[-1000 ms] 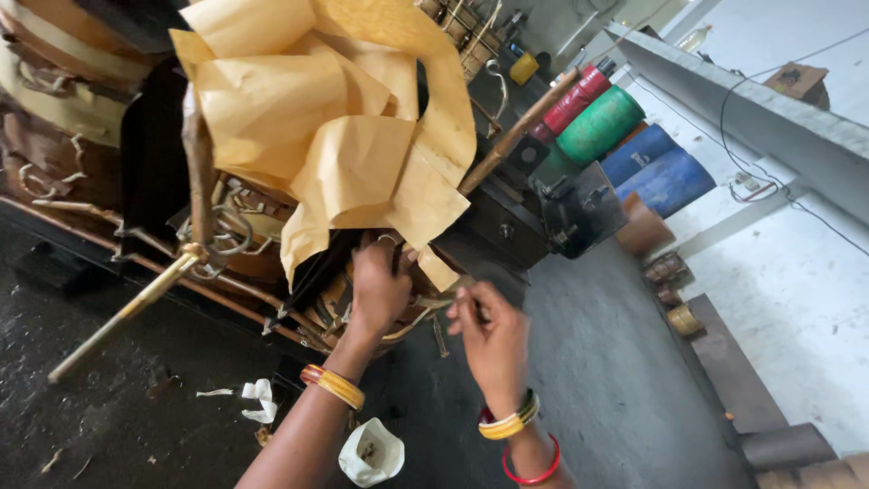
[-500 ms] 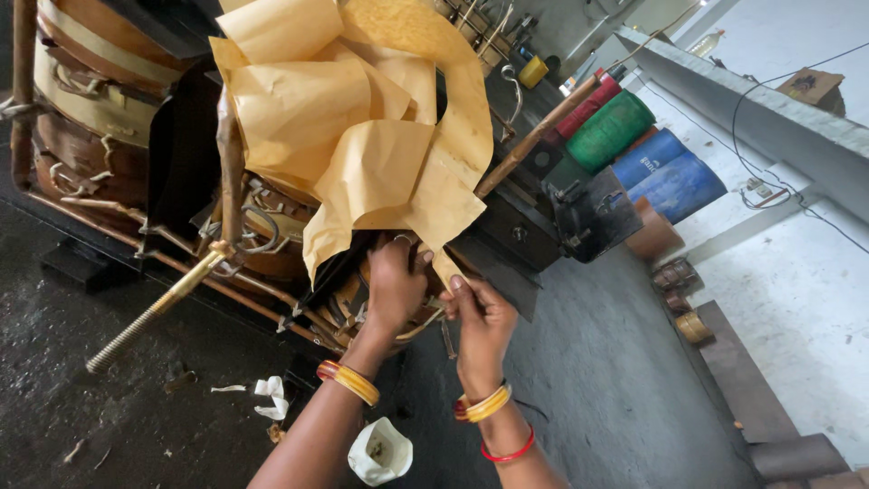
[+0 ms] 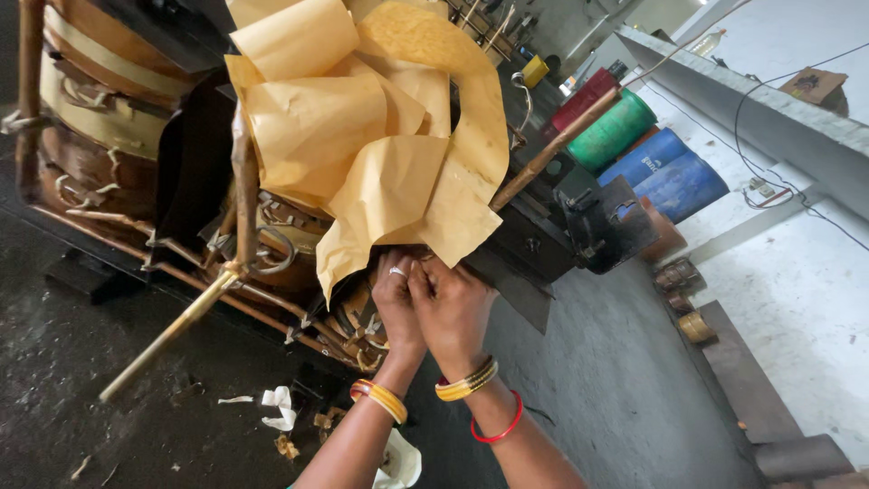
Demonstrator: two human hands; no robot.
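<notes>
My left hand (image 3: 395,299) and my right hand (image 3: 453,308) are pressed together at the lower edge of a large wound coil assembly (image 3: 118,118), just under crumpled sheets of tan insulating paper (image 3: 380,145). Both sets of fingers are curled tight at the same spot among copper leads and white tie tapes (image 3: 358,330); what they pinch is hidden by the fingers. Bangles sit on both wrists and a ring on the left hand.
A brass-coloured rod (image 3: 172,330) slants down to the dark floor at left. Another copper bar (image 3: 552,149) rises to the right. Green and blue drums (image 3: 652,158) lie at upper right beside a white ledge. Paper scraps (image 3: 276,407) and a white cup (image 3: 398,462) lie on the floor.
My right hand has moved left and up until it touches my left hand at the coil's lower edge. The view has shifted closer to the coil.
</notes>
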